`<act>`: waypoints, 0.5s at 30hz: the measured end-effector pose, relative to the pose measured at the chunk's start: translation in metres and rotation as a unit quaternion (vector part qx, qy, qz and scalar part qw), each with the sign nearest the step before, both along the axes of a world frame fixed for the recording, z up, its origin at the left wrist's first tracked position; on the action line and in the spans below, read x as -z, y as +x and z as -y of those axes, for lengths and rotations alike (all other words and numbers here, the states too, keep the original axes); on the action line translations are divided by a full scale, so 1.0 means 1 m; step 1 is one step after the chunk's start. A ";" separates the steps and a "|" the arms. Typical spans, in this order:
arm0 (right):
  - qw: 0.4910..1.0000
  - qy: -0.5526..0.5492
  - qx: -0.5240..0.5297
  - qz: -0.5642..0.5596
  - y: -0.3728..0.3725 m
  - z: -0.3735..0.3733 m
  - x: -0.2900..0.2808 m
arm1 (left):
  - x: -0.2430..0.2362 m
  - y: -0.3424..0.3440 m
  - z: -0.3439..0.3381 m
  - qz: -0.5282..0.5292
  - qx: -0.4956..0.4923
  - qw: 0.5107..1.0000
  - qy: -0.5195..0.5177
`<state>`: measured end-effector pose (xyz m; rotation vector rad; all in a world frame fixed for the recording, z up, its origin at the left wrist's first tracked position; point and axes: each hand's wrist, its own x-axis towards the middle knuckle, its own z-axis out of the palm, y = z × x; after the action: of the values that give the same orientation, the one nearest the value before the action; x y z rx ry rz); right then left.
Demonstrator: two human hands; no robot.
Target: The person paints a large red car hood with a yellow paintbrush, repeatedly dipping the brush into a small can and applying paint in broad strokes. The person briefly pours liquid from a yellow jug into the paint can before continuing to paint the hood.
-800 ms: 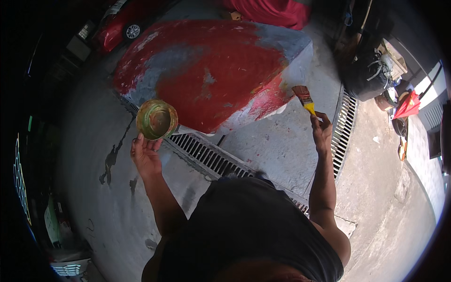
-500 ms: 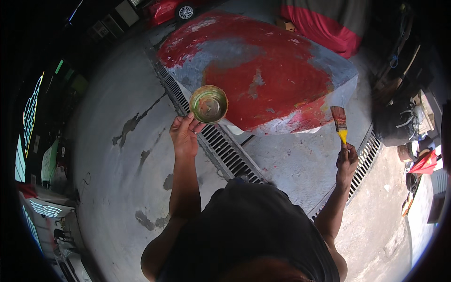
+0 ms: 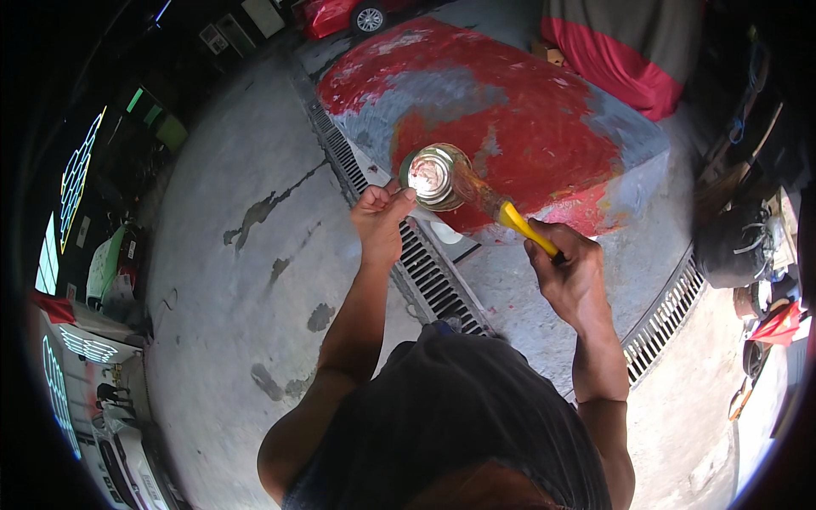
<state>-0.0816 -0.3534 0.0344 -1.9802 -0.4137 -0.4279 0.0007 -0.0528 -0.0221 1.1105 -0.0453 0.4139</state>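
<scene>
While the left hand (image 3: 381, 223) grips a round tin (image 3: 430, 175) by its near side over the red-grey panel's (image 3: 531, 132) near edge, the right hand (image 3: 571, 270) pinches a yellow-handled brush (image 3: 512, 218), tip at the tin's rim. Brush looks light, soft-tipped; I'd hold its stiff handle. Tin probably light, rigid, maybe slick. Earlier, brush was well apart, near panel's right corner.
</scene>
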 end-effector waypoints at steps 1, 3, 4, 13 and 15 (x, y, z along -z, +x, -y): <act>0.998 -0.046 -0.002 0.039 0.006 -0.011 -0.006 | 0.001 0.000 0.002 0.016 0.008 1.000 0.002; 0.989 -0.130 0.011 0.075 0.018 -0.032 -0.012 | 0.003 -0.001 0.006 0.049 0.023 0.999 0.005; 0.981 -0.168 0.026 0.091 0.026 -0.044 -0.012 | 0.004 0.000 0.005 0.061 0.035 0.997 0.020; 0.941 -0.310 -0.067 0.122 0.074 -0.062 -0.024 | 0.022 0.023 -0.040 0.031 0.120 0.991 0.047; 0.934 -0.325 -0.049 0.143 0.080 -0.069 -0.030 | 0.022 0.035 -0.050 0.047 0.114 0.991 0.052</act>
<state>-0.0017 -0.2843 0.0639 -2.5259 -0.9296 -0.5680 0.0358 -0.0032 -0.0440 1.1729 -0.2764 0.2601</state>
